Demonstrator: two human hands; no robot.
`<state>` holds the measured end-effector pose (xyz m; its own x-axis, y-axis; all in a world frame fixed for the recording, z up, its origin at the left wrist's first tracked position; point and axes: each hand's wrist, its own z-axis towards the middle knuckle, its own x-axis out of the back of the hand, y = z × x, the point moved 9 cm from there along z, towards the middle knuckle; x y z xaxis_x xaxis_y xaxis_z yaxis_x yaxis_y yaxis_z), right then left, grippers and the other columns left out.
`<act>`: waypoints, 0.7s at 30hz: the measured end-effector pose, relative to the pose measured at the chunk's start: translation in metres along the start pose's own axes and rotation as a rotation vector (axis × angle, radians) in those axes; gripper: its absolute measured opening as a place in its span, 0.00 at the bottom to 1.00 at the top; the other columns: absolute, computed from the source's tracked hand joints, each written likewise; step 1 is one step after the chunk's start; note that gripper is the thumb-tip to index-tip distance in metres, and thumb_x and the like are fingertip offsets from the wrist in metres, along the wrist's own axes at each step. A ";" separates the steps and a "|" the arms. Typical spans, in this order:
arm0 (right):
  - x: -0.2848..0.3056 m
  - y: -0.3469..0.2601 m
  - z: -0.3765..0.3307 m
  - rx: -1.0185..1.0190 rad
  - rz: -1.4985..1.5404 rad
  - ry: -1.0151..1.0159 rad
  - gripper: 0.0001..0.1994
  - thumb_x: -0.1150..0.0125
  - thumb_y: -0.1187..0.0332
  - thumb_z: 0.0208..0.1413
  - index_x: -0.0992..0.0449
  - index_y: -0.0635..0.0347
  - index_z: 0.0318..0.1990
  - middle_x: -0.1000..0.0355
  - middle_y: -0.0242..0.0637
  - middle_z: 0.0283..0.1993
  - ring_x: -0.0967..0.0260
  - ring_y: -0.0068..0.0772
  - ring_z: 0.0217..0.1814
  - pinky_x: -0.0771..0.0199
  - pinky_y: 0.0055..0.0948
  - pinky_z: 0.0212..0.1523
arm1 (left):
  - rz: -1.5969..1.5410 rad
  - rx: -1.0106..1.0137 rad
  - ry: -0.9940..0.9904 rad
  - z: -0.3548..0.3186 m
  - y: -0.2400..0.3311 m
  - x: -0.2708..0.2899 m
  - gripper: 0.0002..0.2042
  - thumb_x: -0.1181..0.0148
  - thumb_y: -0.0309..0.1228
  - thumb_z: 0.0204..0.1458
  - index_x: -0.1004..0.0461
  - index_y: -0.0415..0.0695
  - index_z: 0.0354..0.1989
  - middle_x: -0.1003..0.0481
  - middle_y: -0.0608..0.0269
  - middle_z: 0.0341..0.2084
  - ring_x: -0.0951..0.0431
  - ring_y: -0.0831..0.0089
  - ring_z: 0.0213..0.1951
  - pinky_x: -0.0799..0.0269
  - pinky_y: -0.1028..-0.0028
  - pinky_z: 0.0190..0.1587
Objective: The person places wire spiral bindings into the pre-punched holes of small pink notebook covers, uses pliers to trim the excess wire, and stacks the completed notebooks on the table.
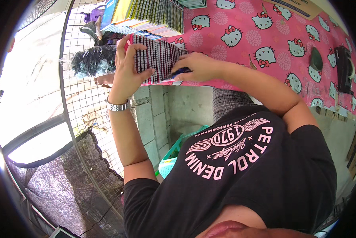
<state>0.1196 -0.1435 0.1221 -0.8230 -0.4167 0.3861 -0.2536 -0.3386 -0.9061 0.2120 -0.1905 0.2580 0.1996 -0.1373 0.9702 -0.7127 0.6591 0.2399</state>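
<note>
A row of spiral-bound notebooks [156, 53] stands packed together at the near left edge of the table, dark coil bindings facing up. My left hand [127, 65] rests against the row's left end, fingers spread and thumb lying over the coils. At the right end, my right hand [197, 66] is closed around a small dark blue object [182, 71]. Its kind cannot be made out, since the fingers cover part of it. That object touches or hovers close to the bindings; which of the two is unclear.
Behind the row rises a taller stack of spiral notebooks [146, 18]. A pink patterned cloth covers the table [237, 51]. A black tape dispenser [344, 69] sits far right, cardboard [298, 8] at the back. Wire mesh [79, 107] borders the left; a green basket [174, 152] is below.
</note>
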 end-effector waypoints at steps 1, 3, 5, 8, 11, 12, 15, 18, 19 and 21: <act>0.012 -0.008 -0.006 0.131 -0.070 0.168 0.16 0.39 0.57 0.52 0.21 0.58 0.42 0.26 0.43 0.41 0.28 0.45 0.45 0.29 0.41 0.49 | -0.002 -0.001 0.001 0.001 0.001 0.000 0.32 0.27 0.22 0.31 0.32 0.48 0.50 0.50 0.52 0.65 0.46 0.54 0.66 0.42 0.59 0.64; 0.014 -0.011 -0.010 0.226 -0.224 0.246 0.17 0.38 0.57 0.53 0.21 0.60 0.43 0.26 0.45 0.41 0.27 0.45 0.43 0.29 0.40 0.47 | -0.007 0.002 0.000 0.002 0.002 0.000 0.32 0.27 0.22 0.31 0.32 0.48 0.50 0.50 0.53 0.65 0.46 0.53 0.66 0.42 0.59 0.64; 0.012 -0.007 -0.007 0.211 -0.216 0.199 0.17 0.37 0.57 0.53 0.22 0.60 0.44 0.26 0.45 0.41 0.27 0.45 0.43 0.29 0.40 0.46 | -0.010 0.005 -0.004 0.002 0.003 0.000 0.31 0.27 0.22 0.31 0.32 0.48 0.49 0.50 0.54 0.65 0.45 0.53 0.66 0.41 0.59 0.64; -0.003 0.010 0.005 -0.052 0.031 -0.085 0.18 0.37 0.56 0.52 0.22 0.59 0.45 0.26 0.45 0.43 0.27 0.45 0.45 0.29 0.41 0.48 | -0.004 0.014 -0.001 0.001 0.002 0.001 0.31 0.28 0.22 0.31 0.33 0.48 0.49 0.49 0.54 0.65 0.45 0.53 0.66 0.41 0.59 0.63; -0.010 0.013 0.003 -0.192 0.135 -0.194 0.17 0.38 0.55 0.52 0.21 0.59 0.42 0.25 0.45 0.44 0.26 0.45 0.45 0.29 0.40 0.48 | 0.011 -0.003 0.007 -0.002 -0.001 0.000 0.31 0.28 0.22 0.31 0.32 0.48 0.49 0.49 0.54 0.65 0.45 0.54 0.66 0.40 0.60 0.63; -0.002 0.010 0.000 -0.047 0.065 -0.066 0.17 0.38 0.55 0.53 0.21 0.59 0.42 0.25 0.46 0.44 0.26 0.45 0.45 0.29 0.41 0.48 | 0.016 -0.022 0.013 0.001 0.001 0.000 0.31 0.28 0.22 0.31 0.32 0.48 0.49 0.49 0.54 0.65 0.45 0.54 0.66 0.40 0.60 0.63; 0.009 0.000 -0.010 0.193 -0.186 0.180 0.18 0.39 0.55 0.53 0.22 0.61 0.42 0.25 0.46 0.44 0.27 0.47 0.43 0.29 0.41 0.48 | -0.018 -0.002 0.005 0.002 0.002 0.001 0.31 0.28 0.22 0.31 0.32 0.48 0.49 0.49 0.54 0.65 0.45 0.54 0.65 0.39 0.60 0.63; 0.005 0.006 -0.007 0.151 -0.154 0.122 0.18 0.39 0.55 0.54 0.21 0.58 0.44 0.26 0.44 0.45 0.28 0.47 0.44 0.29 0.40 0.47 | -0.054 0.030 0.012 0.001 -0.001 0.001 0.30 0.27 0.27 0.31 0.31 0.50 0.48 0.48 0.50 0.64 0.45 0.48 0.64 0.45 0.56 0.63; 0.002 0.008 -0.003 0.108 -0.093 0.062 0.17 0.39 0.54 0.55 0.21 0.57 0.45 0.26 0.43 0.45 0.28 0.46 0.45 0.30 0.39 0.47 | -0.052 0.026 0.013 0.001 -0.002 0.001 0.30 0.27 0.27 0.31 0.31 0.50 0.48 0.48 0.50 0.64 0.45 0.48 0.64 0.45 0.56 0.63; -0.010 0.024 0.002 -0.108 -0.018 -0.141 0.19 0.37 0.55 0.52 0.22 0.58 0.45 0.27 0.44 0.45 0.28 0.47 0.46 0.30 0.39 0.49 | -0.048 0.015 0.014 0.001 -0.002 0.001 0.30 0.27 0.27 0.31 0.31 0.50 0.48 0.48 0.50 0.64 0.45 0.48 0.64 0.45 0.56 0.63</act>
<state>0.1231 -0.1487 0.0971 -0.7406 -0.5278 0.4159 -0.3270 -0.2576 -0.9092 0.2130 -0.1927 0.2581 0.2431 -0.1581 0.9570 -0.7120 0.6409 0.2867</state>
